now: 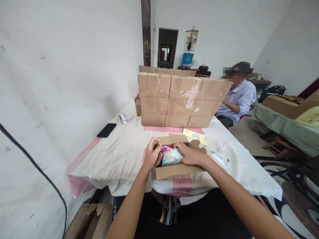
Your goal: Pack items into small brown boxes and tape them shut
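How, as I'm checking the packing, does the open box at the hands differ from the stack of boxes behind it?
The open box has its flaps spread, while the stack of boxes shows closed faces. The open box holds a colourful packet; the stack's contents are hidden. The open box is single; the stack rises three rows high. Both are brown cardboard.

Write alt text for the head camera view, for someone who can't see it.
Two bare hands, left and right, are at a colorful packet inside an open cardboard box on a cloth-covered table. Behind it stands a taped stack of closed boxes; a person sits beyond at right.
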Tool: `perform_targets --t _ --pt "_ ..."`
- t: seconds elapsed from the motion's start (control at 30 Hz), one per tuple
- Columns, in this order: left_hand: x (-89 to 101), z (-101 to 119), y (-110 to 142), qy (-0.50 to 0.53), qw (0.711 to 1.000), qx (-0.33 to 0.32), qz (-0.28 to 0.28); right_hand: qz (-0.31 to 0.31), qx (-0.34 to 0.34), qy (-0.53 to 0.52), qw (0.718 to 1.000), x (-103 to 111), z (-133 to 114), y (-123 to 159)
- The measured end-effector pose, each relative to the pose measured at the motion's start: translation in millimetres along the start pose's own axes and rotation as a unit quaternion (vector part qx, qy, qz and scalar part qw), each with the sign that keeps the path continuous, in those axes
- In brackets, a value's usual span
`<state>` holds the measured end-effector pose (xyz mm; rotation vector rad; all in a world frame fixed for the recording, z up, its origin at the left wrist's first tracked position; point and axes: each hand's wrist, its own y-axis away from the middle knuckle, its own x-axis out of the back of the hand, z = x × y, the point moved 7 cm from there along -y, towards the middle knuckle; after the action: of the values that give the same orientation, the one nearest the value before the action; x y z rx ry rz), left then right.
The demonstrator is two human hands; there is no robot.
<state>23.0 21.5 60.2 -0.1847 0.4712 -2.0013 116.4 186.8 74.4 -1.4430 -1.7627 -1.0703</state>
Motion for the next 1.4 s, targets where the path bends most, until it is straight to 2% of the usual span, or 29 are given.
perform_targets --t 0.27,0.47,0.67,0.73,0.87,0.97,1.1,1.27,1.4 --pt "3.8 5 3 0.029 1.0 0.001 0.005 -0.028 -0.055 0.083 0.995 4 -11 -8" --pt "6.3 0 2 0.042 0.999 -0.006 -0.001 -0.054 -0.065 0.137 0.987 0 -21 -16" --pt "8.7 -2 3 0.046 0.999 -0.01 -0.003 -0.024 -0.043 0.158 0.986 2 -25 -21" --pt "9.0 -2 3 0.044 0.999 -0.012 -0.006 -0.053 -0.028 0.2 0.978 -1 -26 -23" --pt "9.0 -1 4 0.042 0.999 -0.014 -0.009 -0.165 0.001 0.267 0.949 -14 -27 -26" --pt "10.3 -4 5 0.049 0.999 -0.015 -0.007 -0.216 -0.01 0.278 0.936 -19 -28 -31" --pt "13.1 -10 7 0.07 0.997 -0.026 -0.01 -0.267 -0.058 0.299 0.914 -21 -30 -38" --pt "14.8 -19 6 0.083 0.995 -0.048 -0.022 -0.327 -0.085 0.32 0.885 -27 -34 -48" --pt "15.1 -20 6 0.089 0.992 -0.077 -0.034 -0.337 -0.115 0.297 0.886 -35 -27 -56"
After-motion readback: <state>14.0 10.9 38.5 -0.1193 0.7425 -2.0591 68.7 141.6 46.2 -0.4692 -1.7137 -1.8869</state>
